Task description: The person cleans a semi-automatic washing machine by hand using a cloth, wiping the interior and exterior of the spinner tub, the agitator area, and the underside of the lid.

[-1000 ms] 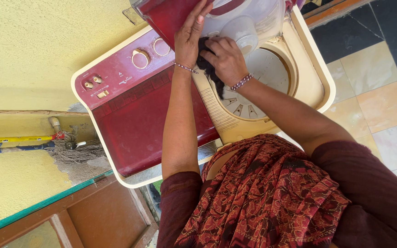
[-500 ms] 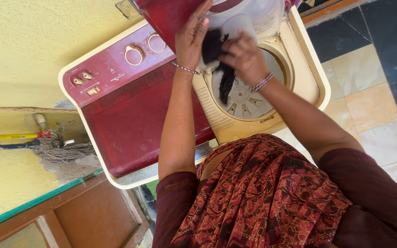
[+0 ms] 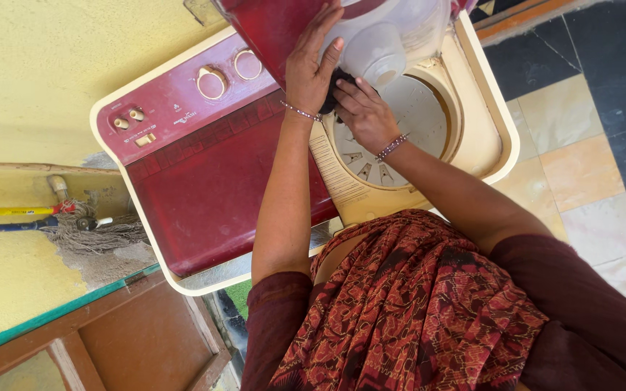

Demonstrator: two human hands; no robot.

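The left hand (image 3: 311, 61) lies flat, fingers spread, on the raised red plastic lid (image 3: 266, 25). The right hand (image 3: 364, 112) pinches a dark cloth (image 3: 336, 83) over the round cream tub (image 3: 418, 119).

The raised lid (image 3: 277, 29) and white inner cover (image 3: 393, 36) crowd the tub (image 3: 422, 116) from above. Its right half lies open. The yellow wall (image 3: 52, 65) blocks the left.

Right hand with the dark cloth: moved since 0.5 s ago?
Yes. The right hand has pulled back toward the left hand at the near-left rim of the spin tub, and the dark cloth is now bunched between them rather than dangling.
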